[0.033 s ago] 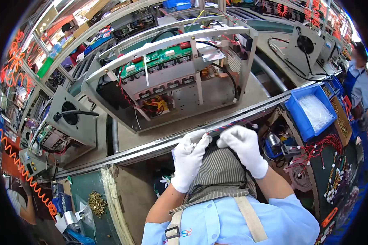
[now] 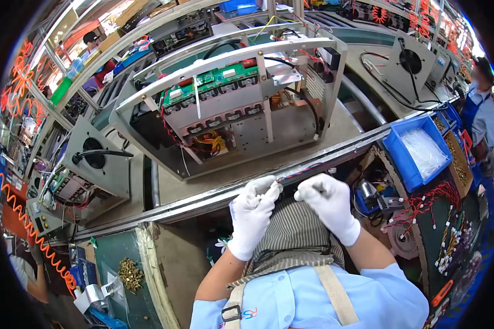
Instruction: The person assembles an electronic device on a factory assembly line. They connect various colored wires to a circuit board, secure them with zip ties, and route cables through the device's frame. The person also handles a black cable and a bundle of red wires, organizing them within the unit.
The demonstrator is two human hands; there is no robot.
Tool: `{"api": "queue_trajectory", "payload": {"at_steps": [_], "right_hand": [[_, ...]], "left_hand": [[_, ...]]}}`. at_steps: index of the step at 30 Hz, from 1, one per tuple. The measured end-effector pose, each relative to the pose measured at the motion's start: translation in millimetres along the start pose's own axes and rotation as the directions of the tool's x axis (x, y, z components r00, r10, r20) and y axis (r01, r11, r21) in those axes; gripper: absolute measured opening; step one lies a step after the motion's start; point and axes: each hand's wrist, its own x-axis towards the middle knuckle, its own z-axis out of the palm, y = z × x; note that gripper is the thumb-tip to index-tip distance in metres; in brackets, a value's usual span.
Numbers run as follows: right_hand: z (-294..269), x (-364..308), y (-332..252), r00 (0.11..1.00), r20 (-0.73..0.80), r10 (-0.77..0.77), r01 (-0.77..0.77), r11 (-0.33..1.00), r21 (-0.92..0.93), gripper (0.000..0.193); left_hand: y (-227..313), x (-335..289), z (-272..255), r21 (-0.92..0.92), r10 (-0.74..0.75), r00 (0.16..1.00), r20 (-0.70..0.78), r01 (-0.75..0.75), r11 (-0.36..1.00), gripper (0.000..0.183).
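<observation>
My left hand [image 2: 253, 214], in a white glove, pinches the end of a thin twisted red and blue wire [image 2: 299, 174]. The wire runs off to the right, past the front rail of the bench. Close on the right is my right hand [image 2: 333, 207], also in a white glove, with its fingers curled together. Whatever those fingers hold, if anything, is hidden. Beyond both hands stands an open metal-framed electrical unit [image 2: 241, 123]. Inside it are a green circuit board [image 2: 211, 82], yellow wires [image 2: 214, 143] and a white cable tie [image 2: 196, 97] hanging down.
A blue bin [image 2: 420, 151] of clear plastic pieces stands at right, above red wire leads [image 2: 431, 200]. Brass-coloured screws [image 2: 130, 274] lie in a heap at lower left. Fan-fitted metal housings [image 2: 96, 159] flank the unit. A co-worker [image 2: 480, 109] stands far right.
My right hand has shifted slightly right and downward, widening the gap to my left hand. My left hand keeps its pinch on the wire with only a tiny shift.
</observation>
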Motion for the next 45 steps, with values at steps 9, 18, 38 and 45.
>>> {"api": "queue_trajectory", "payload": {"at_steps": [9,18,38,45], "right_hand": [[-7,38,-10,0.986,-0.058,-0.159,0.153,0.984,-0.088,0.018],[-25,115,-24,0.974,0.183,-0.132,0.179,0.945,-0.272,0.014],[-51,216,-6,0.881,0.35,-0.318,0.378,0.028,-0.925,0.015],[-50,213,-18,0.879,0.341,-0.333,0.4,0.126,-0.908,0.032]], "left_hand": [[9,22,3,0.217,0.119,0.993,-0.001,-0.116,0.969,0.022],[-9,74,31,-0.147,0.094,0.995,-0.009,-0.095,0.985,0.029],[-98,90,-27,0.616,0.12,0.97,0.212,-0.229,0.754,0.031],[-94,92,-29,0.615,0.105,0.969,0.224,-0.224,0.756,0.032]]}}
